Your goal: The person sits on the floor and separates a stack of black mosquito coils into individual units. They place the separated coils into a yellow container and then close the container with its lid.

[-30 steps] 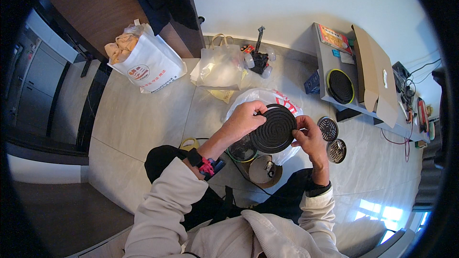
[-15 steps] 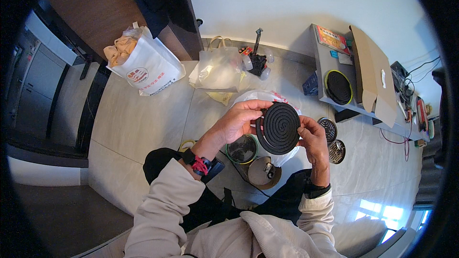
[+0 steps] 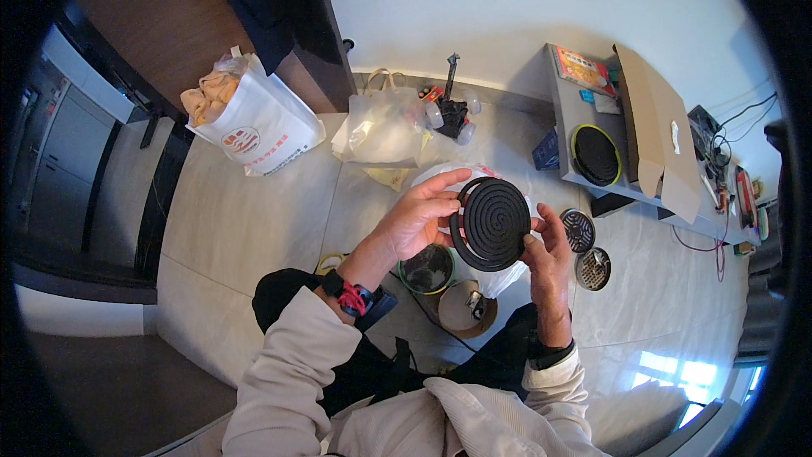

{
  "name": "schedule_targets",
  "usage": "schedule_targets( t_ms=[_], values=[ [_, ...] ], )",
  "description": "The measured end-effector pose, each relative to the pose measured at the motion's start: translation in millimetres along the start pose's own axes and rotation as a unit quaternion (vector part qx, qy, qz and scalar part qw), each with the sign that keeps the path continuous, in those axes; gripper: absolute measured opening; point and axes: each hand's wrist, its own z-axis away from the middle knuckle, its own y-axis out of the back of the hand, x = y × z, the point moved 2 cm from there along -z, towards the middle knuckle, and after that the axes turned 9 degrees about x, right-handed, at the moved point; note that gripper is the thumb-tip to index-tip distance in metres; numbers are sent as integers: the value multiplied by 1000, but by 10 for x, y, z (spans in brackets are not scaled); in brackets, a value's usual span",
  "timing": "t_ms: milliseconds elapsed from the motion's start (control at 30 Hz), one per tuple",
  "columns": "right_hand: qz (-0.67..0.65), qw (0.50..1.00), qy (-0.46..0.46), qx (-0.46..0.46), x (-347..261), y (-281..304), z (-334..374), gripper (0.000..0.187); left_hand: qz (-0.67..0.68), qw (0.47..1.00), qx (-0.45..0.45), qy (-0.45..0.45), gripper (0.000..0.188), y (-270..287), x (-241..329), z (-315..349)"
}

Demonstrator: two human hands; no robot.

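A black mosquito coil (image 3: 493,224), a flat disc of spiral rings, is held up between my two hands. My left hand (image 3: 416,218) pinches its left edge, where one outer ring stands slightly apart from the rest. On the opposite edge rest the thumb and fingertips of my right hand (image 3: 548,256), its index finger lifted away. Below the coil, on the floor, are a green-rimmed round container (image 3: 427,270) with a dark inside and a round tan container (image 3: 458,303) with small metal pieces in it. A white plastic bag (image 3: 512,275) lies partly hidden behind the coil.
Two round metal coil holders (image 3: 593,268) lie right of my hand. Farther right, a low grey bench (image 3: 560,106) bears more black coils (image 3: 597,155) in a yellow-rimmed tin and an open cardboard box (image 3: 655,123). Bags (image 3: 271,123) stand at the far left.
The coil has shifted slightly left and upward. My right hand has moved a little left, and its index finger has come up off the coil's edge.
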Motion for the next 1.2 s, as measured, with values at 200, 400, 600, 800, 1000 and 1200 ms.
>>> schedule_targets(
  t_ms=[200,400,600,800,1000,1200],
  values=[
    [-144,981,-125,-19,160,-67,84,34,-14,998,2,-64,55,-56,22,18],
    [-186,963,-188,-58,218,-116,85,26,-89,992,17,-93,50,-120,19,49],
    [-213,962,-157,-62,173,-140,86,27,-104,990,23,-90,45,-75,-16,37],
    [-132,982,-122,-62,139,-122,59,32,-119,990,-21,-67,43,-72,-107,23],
    [-10,997,-67,-30,171,-50,-2,31,-172,983,-46,-53,34,-121,-40,52],
    [-107,990,-77,-40,94,-30,15,30,-134,990,-49,-2,33,-114,8,90]
  ],
)
